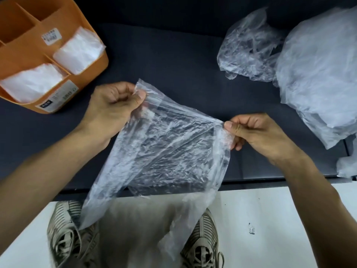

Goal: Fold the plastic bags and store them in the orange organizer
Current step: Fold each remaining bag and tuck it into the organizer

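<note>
Between both hands, left grip (pixel 114 105) and right grip (pixel 257 132) pinch, seemingly, plastic bag (pixel 164 151) corners.

The organizer (pixel 29 55) stands at the far left of the counter (pixel 173 64), with folded bags (pixel 77 50) in its two nearest compartments. A loose bag (pixel 249 49) lies at the far right, just beside a larger heap of bags (pixel 320 74) at the right edge. Between them, over the counter's near edge, the left hand (pixel 114 105) and right hand (pixel 257 130) hold one bag (pixel 164 151) stretched, its lower part hanging before the counter above two shoes (pixel 65 235) on the floor (pixel 280 219).
</note>
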`<state>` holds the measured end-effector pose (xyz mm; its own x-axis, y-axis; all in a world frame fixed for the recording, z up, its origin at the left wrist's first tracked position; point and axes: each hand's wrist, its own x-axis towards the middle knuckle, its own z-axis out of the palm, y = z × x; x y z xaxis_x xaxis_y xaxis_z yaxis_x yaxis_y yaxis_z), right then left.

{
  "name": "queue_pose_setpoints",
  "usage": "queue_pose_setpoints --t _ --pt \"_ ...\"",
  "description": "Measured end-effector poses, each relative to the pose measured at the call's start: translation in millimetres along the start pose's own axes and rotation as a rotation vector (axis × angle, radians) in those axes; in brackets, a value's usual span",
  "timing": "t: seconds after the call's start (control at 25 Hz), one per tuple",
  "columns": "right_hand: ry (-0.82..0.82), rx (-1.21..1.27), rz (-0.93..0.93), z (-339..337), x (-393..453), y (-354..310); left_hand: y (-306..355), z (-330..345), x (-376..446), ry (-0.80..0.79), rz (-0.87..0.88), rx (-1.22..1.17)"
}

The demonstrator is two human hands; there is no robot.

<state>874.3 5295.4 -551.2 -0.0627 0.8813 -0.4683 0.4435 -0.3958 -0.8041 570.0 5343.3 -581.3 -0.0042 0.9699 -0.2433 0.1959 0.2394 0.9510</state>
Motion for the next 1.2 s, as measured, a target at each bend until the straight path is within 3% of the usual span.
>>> queue_pose_setpoints --t 0.08,0.16,0.24,0.36,0.44,0.56,0.72,0.92,1.08,1.2 --pt "0.052 0.005 0.031 -0.9 1.7 5.5 1.2 3.4 -5.8 0.120 0.140 0.208" --pt "0.103 0.034 0.063 -2.5 2.4 8.0 1.5 5.4 -16.4 0.100 0.401 0.446" --pt "0.110 0.043 0.077 -5.5 1.6 8.7 -3.5 9.2 -25.2 -0.136 0.543 0.672" --pt "0.095 0.017 0.089 -10.0 -1.0 8.3 -23.3 10.0 -24.1 -0.370 0.556 1.057" --pt "0.080 0.038 0.114 -12.1 -2.4 7.9 -28.3 4.8 -18.8 -0.346 0.612 1.085" --pt "0.051 0.130 0.153 -10.6 -4.2 6.1 -21.3 3.8 -22.7 -0.175 0.734 1.093" --pt "0.075 0.237 0.196 -8.8 -8.6 6.2 -31.6 7.8 -30.4 -0.381 0.628 1.178" --pt "0.229 0.340 0.239 -9.9 -11.0 12.7 -25.1 10.8 -27.3 -0.231 0.680 1.132" --pt "0.359 0.391 0.232 -11.7 -15.2 19.0 -35.9 7.7 -30.8 -0.344 0.587 1.131" --pt "0.438 0.449 0.209 -12.2 -25.7 23.4 -34.1 5.8 -37.0 -0.195 0.633 1.044"
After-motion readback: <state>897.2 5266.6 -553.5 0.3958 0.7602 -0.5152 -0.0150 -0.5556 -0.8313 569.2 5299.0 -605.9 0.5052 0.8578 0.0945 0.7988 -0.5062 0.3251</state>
